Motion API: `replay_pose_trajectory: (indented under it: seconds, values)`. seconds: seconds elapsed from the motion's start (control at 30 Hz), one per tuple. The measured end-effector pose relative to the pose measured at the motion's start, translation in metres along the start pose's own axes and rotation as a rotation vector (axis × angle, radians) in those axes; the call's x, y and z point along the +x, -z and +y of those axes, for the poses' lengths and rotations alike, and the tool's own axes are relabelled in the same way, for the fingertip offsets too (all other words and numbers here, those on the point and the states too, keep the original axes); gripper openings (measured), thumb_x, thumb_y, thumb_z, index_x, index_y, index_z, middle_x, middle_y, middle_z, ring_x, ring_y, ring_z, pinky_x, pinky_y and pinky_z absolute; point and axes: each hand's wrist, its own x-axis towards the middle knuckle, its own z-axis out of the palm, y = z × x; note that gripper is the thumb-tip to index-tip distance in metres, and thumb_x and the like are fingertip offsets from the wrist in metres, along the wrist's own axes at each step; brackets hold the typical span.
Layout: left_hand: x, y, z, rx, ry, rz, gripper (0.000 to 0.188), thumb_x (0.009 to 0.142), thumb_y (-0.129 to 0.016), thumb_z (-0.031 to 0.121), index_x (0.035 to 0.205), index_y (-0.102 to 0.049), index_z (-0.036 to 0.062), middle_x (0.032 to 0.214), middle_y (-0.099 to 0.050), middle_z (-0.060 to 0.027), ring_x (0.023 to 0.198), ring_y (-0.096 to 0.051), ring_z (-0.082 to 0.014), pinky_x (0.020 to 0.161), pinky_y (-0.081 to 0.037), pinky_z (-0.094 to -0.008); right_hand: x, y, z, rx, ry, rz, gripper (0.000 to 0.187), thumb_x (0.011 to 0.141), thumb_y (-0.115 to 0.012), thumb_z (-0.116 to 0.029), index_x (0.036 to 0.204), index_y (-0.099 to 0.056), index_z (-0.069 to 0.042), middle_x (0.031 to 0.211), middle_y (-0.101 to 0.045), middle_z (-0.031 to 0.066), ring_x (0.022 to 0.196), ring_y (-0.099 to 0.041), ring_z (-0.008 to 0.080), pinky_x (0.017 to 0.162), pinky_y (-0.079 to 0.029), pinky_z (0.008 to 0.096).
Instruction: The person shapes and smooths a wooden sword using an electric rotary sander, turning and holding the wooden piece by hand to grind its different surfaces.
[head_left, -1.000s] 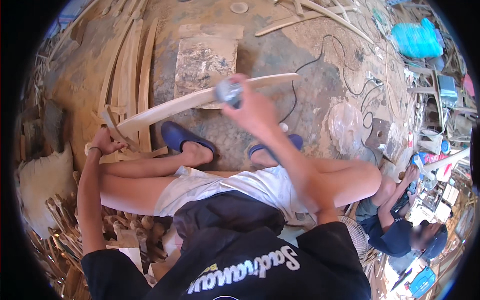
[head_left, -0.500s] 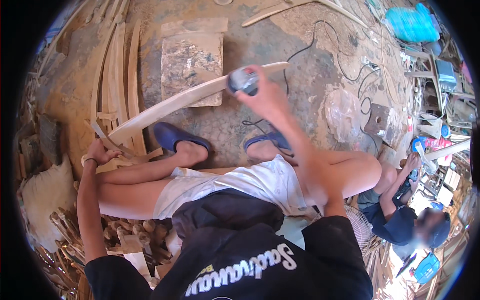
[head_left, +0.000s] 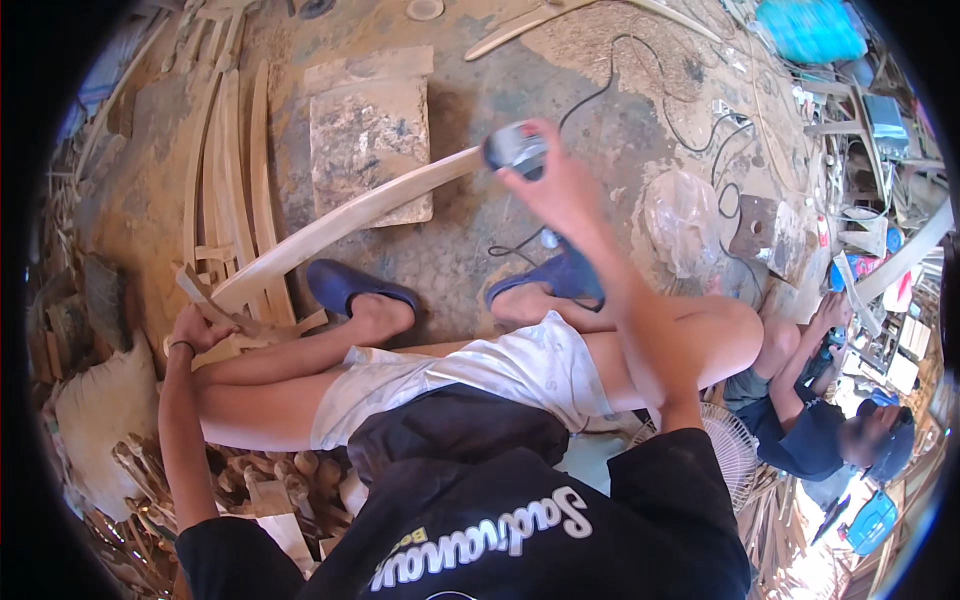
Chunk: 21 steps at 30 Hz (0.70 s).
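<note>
A long, pale, curved wooden piece [head_left: 365, 210] slants up from lower left to the middle, above the floor. My left hand [head_left: 200, 330] is closed around its lower-left end, where shorter wooden parts join it; the fingers are partly hidden. At the upper right end, my right hand [head_left: 562, 192] grips a grey-and-black power sander [head_left: 516, 150] from above. The sander lies over the wood's far end and hides it. Motion blurs the sander and the right hand slightly.
Several long wooden strips [head_left: 232, 170] lie at the left. A worn, stained board [head_left: 370, 130] rests on the floor beyond the wood. A black cord [head_left: 612, 80] snakes across the right side, near a clear plastic bag [head_left: 682, 222]. Another person [head_left: 800, 420] sits at the right, by a fan [head_left: 715, 450].
My right hand has moved right with the sander, toward the wood's far end. My left hand keeps its hold on the lower-left end. The view has shifted slightly.
</note>
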Motion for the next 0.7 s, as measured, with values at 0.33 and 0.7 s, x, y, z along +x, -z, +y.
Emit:
replay_pose_trajectory:
  seconds: [0.33,0.7]
  values:
    - [-0.007,-0.008,-0.008,-0.078,0.014,0.010,0.056,0.076,-0.099,0.047,0.112,-0.086,0.0053,0.101,-0.086,-0.0150,0.094,-0.082,-0.0351,0.083,-0.064,-0.0421,-0.006,-0.044,-0.024,0.058,0.150,-0.168,0.077,0.091,-0.084,-0.052,0.155,-0.049,-0.028,0.111,-0.081,0.0270,0.109,-0.078,0.0500,0.095,-0.061,0.0566]
    - [0.000,-0.007,-0.015,-0.096,-0.029,0.004,0.050,0.076,-0.098,0.047,0.107,-0.086,0.0097,0.084,-0.080,-0.0088,0.075,-0.075,-0.0277,0.072,-0.059,-0.0409,0.053,0.000,0.085,0.049,-0.052,0.119,0.075,0.092,-0.086,-0.049,0.154,-0.053,-0.021,0.119,-0.081,0.0230,0.111,-0.080,0.0434,0.098,-0.060,0.0485]
